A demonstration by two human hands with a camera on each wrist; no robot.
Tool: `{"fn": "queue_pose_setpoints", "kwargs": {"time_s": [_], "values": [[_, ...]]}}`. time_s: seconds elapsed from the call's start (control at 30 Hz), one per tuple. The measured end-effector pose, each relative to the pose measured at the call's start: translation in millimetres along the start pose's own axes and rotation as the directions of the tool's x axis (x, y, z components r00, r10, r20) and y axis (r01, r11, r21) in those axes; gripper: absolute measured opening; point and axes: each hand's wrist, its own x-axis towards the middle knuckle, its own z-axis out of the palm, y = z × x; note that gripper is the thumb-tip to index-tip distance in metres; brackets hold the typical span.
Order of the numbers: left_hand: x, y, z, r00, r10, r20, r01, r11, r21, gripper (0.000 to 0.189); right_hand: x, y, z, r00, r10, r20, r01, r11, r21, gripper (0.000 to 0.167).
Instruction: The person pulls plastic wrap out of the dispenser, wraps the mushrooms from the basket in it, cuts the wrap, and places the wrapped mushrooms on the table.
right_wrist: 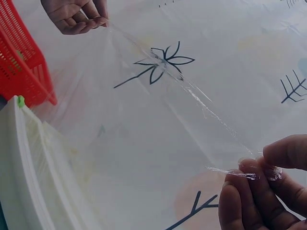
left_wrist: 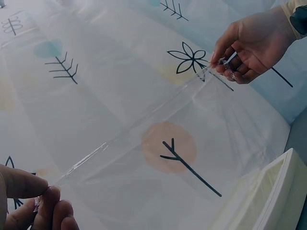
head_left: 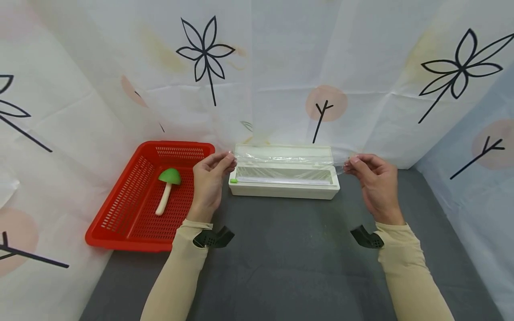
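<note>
Between both hands a sheet of clear plastic wrap point(left_wrist: 144, 115) stretches, its edge pulled taut. The left hand point(head_left: 212, 180) pinches one corner between thumb and fingers, beside the left end of the box. At the other corner the right hand point(head_left: 373, 185) pinches the film, bunched a little at the fingertips in the right wrist view. Below and behind the film sits a long white plastic wrap dispenser box point(head_left: 285, 191) with its lid raised. A green slider point(head_left: 234, 181) shows at the left end of its front edge. The roll inside cannot be made out clearly.
Left of the box stands a red perforated basket point(head_left: 132, 240) holding a toy mushroom point(head_left: 170, 176) with a green cap and pale stem. A dark grey table surface point(head_left: 281, 267) lies in front. White patterned cloth point(head_left: 273, 58) hangs behind and at both sides.
</note>
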Motion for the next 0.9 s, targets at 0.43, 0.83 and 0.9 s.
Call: {"fn": "queue_pose_setpoints", "kwargs": {"time_s": [0.43,0.83,0.9], "values": [[-7.3,3.6,-0.1,1.0,0.024,0.01,-0.024,0.999,-0.028,0.019,-8.4,-7.5,0.7,1.0,-0.023,0.009,0.023,0.999,0.039,0.01],[-13.2,6.8,-3.3,0.999,0.047,0.027,-0.045,0.997,-0.063,0.009,-14.5,-13.1,3.3,0.996,-0.069,0.048,0.063,0.991,0.118,0.008],[-13.7,7.7,-3.7,0.998,0.049,0.029,-0.047,0.997,-0.067,0.009,-15.4,-13.6,3.5,0.996,-0.075,0.056,0.067,0.988,0.14,0.009]]}}
